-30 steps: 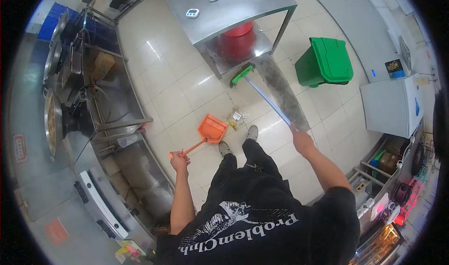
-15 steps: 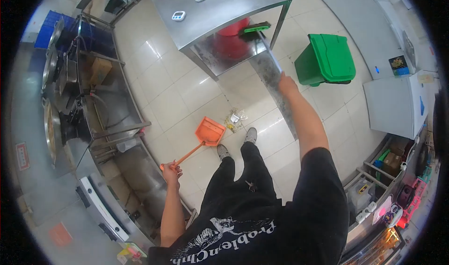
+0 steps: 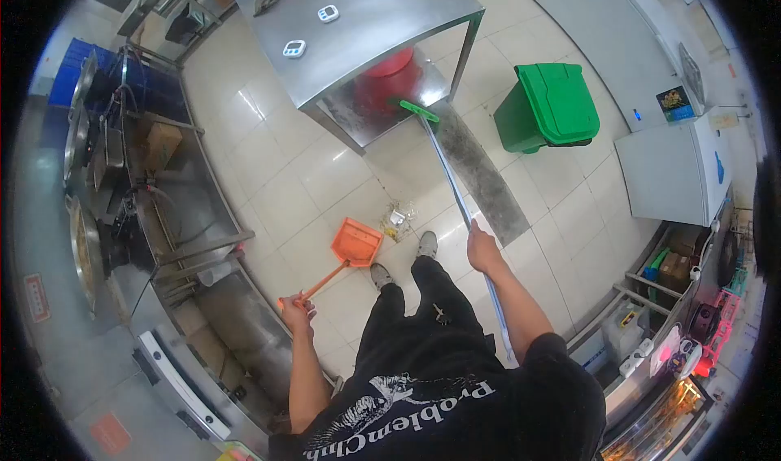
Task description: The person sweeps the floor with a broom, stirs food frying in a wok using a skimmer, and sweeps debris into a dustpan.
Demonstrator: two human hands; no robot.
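My left hand point(image 3: 299, 314) is closed round the end of the orange handle of a dustpan point(image 3: 356, 242). The pan lies on the tiled floor ahead of my feet. Wrapped round the long pale stick of a broom point(image 3: 447, 168) is my right hand point(image 3: 485, 249). The broom's green head point(image 3: 420, 111) is near the front edge of the steel table's lower shelf; whether it touches the floor I cannot tell. A small pile of litter point(image 3: 398, 218), with white and yellowish bits, lies just right of the dustpan.
A steel table point(image 3: 366, 30) stands ahead, with two small timers on top and a red bucket point(image 3: 390, 74) on its lower shelf. To its right is a green lidded bin point(image 3: 553, 107). Steel counters point(image 3: 175, 241) line the left; a white cabinet point(image 3: 675, 172) is at right.
My right hand has drawn back towards my body, bringing the broom with it. The green head has come down from beside the table leg. My left hand still holds the dustpan.
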